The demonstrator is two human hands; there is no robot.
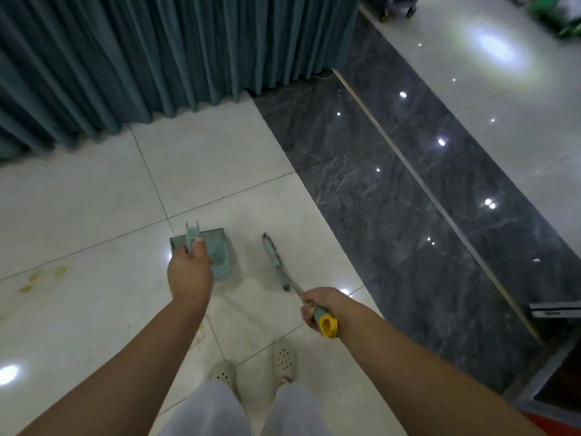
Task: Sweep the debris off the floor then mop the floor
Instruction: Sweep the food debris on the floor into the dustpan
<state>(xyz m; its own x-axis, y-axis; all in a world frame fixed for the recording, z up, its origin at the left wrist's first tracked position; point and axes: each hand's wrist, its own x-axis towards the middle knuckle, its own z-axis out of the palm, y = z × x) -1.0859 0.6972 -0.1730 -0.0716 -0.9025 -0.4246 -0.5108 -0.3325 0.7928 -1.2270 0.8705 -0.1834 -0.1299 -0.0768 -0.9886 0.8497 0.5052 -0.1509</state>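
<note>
Left hand (189,272) clamped round pale teal dustpan (220,253) handle; right hand (323,309) gripping teal, yellow-capped broom (275,262), bristles dark, on white floor tiles (94,199)

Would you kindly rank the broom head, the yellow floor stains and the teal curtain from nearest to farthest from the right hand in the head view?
1. Teal broom head, just ahead-left of the right hand.
2. Yellow floor stains, far left on the pale tiles.
3. Teal pleated curtain, at the back.
</note>
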